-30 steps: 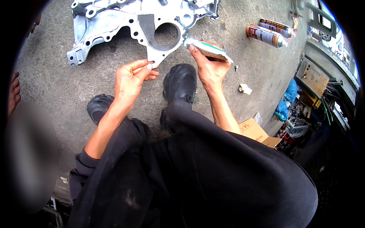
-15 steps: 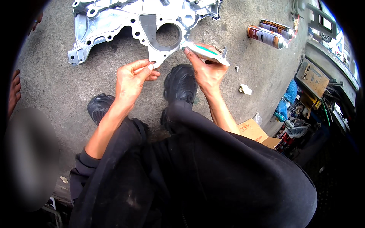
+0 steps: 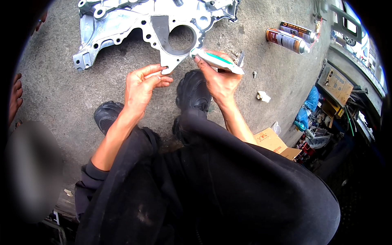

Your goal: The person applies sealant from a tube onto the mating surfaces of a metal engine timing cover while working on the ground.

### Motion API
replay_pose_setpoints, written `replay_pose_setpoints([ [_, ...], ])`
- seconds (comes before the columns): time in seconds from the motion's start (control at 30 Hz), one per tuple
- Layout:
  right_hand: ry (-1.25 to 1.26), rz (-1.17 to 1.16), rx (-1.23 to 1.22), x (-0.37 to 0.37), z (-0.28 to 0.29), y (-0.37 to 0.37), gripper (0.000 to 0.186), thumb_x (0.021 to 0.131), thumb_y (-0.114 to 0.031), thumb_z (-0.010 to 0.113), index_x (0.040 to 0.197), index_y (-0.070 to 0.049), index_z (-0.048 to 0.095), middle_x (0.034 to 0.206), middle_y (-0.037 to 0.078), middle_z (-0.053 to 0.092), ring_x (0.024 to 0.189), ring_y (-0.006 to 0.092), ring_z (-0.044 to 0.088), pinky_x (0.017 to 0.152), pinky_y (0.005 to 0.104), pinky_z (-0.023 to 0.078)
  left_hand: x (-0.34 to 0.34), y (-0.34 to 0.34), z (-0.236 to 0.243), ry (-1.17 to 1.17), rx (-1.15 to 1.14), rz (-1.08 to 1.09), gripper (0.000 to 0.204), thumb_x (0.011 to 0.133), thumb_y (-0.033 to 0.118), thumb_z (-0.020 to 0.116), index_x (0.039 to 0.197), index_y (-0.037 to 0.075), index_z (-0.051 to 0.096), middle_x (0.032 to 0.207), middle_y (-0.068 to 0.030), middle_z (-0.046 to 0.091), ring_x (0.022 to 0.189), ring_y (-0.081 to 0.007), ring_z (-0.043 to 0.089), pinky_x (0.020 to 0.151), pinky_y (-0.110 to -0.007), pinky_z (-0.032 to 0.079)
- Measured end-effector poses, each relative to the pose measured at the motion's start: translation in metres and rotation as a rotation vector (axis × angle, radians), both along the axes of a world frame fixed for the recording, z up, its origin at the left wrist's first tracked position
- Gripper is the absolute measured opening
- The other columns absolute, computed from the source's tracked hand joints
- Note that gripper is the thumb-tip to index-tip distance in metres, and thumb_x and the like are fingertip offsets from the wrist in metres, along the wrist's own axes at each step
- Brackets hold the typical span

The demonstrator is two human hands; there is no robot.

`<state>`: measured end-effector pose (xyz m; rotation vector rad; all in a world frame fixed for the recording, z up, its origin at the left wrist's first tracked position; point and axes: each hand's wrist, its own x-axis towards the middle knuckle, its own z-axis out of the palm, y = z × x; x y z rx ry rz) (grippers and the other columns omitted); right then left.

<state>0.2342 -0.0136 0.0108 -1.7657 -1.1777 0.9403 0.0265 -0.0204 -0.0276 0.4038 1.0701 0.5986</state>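
Note:
A silver cast-metal engine cover (image 3: 122, 18) lies across the top of the view, with bolt holes and a large round opening. My left hand (image 3: 139, 87) pinches its lower pointed tip between thumb and fingers. In my right hand (image 3: 223, 83) is a white squeeze tube (image 3: 218, 62) with a green stripe, its narrow end pointing up and left. That end meets the cover's rim just below the round opening; the exact contact is hidden by the thumb. Dark material lines the rim to the right of the opening. A thin flat blade (image 3: 241, 59) shows beside the tube.
Two spray cans (image 3: 285, 40) lie on the concrete at right. A small bolt (image 3: 255, 74) and crumpled white scrap (image 3: 263, 96) are nearer. Cardboard (image 3: 271, 141), a blue bag (image 3: 302, 116) and clutter line the right side. Another person's digits (image 3: 17, 96) show at far left.
My right hand and the tube have shifted slightly left and down along the cover's rim. My left hand keeps its pinch at the tip.

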Motion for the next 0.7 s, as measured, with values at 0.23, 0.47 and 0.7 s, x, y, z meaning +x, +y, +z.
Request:
replay_pose_setpoints([
  [0.23,-0.017,0.051,0.028,0.0001,-0.0039,-0.0025,0.021,0.077,0.003,0.081,0.096,0.005,0.075,0.088,0.012,0.073,0.079,0.0159,0.069,0.07,0.0275,0.053,0.0002,0.0009,0.0018,0.001,-0.005,-0.004,0.039,0.089,0.0,0.05,0.125,-0.014,0.058,0.114,-0.0224,0.069,0.099,-0.0269,0.072,0.087,-0.034,0.057],
  [0.47,-0.039,0.095,0.049,-0.0052,-0.0057,-0.0025,0.022,0.075,0.001,0.083,0.095,0.005,0.075,0.088,0.013,0.074,0.076,0.0171,0.069,0.068,0.0287,0.054,0.0022,0.0012,0.0016,-0.021,-0.027,0.066,0.034,0.086,-0.009,0.051,0.118,-0.014,0.062,0.106,-0.0201,0.071,0.091,-0.0236,0.074,0.082,-0.031,0.059],
  [0.7,-0.127,0.195,0.129,-0.0086,-0.0042,0.0003,0.022,0.074,0.0,0.084,0.094,0.004,0.075,0.086,0.013,0.074,0.074,0.0192,0.07,0.066,0.0293,0.054,0.0021,0.001,0.0023,-0.025,-0.028,0.061,0.035,0.086,-0.009,0.051,0.119,-0.014,0.062,0.108,-0.0202,0.071,0.091,-0.0228,0.074,0.082,-0.031,0.059],
])
